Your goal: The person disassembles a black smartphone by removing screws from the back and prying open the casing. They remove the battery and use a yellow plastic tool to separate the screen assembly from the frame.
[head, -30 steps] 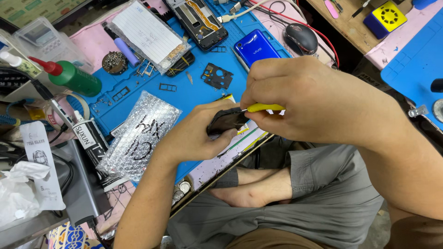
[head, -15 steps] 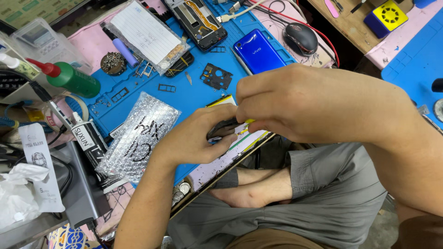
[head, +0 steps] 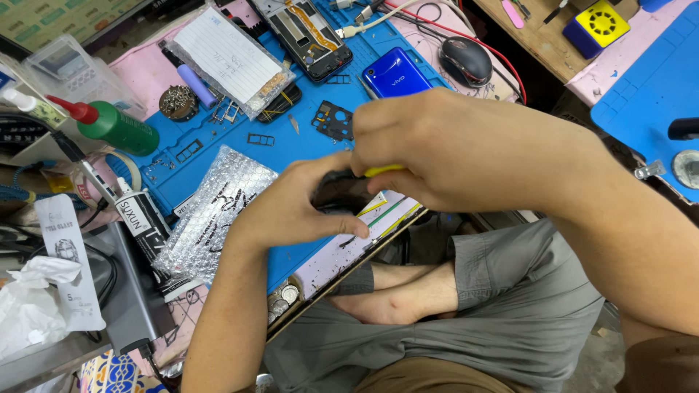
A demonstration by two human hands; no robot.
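Far left on the bench (head: 306,149): one green bottle (head: 120,129) with red nozzle, lying on its side, nozzle pointing left. One bubble-wrap pouch (head: 211,207) beside it, contents not readable. My left hand (head: 295,207) curls closed around one small dark part (head: 341,193), held just above the bench's near edge. My right hand (head: 466,156) grips one yellow-handled tool (head: 382,171), long axis roughly level, tip pointing left into the part. Behind: one blue phone (head: 397,73), one black mouse (head: 466,62).

Two hands are seen, the left hand (head: 291,207) and right hand (head: 451,149). Around the blue mat (head: 291,145) are counted one blue phone (head: 397,73), one mouse (head: 466,60), one green bottle (head: 116,127), one bubble-wrap bag (head: 215,207).
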